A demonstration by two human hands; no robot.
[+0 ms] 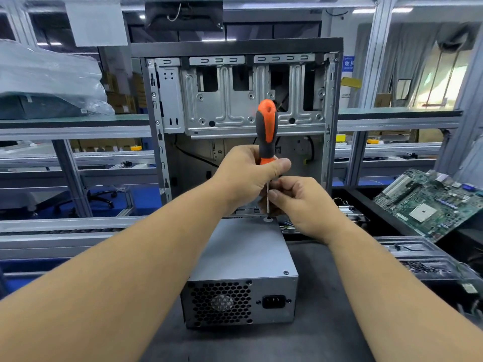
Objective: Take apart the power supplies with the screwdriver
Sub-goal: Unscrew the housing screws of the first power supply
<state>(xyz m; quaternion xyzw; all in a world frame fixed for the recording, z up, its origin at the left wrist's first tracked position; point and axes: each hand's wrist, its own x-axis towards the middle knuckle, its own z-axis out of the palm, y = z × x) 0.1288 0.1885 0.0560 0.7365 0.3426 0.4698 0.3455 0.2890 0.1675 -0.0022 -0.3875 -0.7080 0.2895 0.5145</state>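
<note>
Power supply (243, 259), a grey metal box, sits on the dark mat (326, 309) at 6 o'clock, fan grille facing the camera. Left hand (245, 176) grips the lower handle of the orange-and-grey screwdriver (266, 126), held upright with its tip at a screw hole on the box's far edge. Right hand (300, 202) pinches the shaft. An open computer case (235, 100) stands at 12 o'clock; a circuit board (431, 202) leans at 3 o'clock.
</note>
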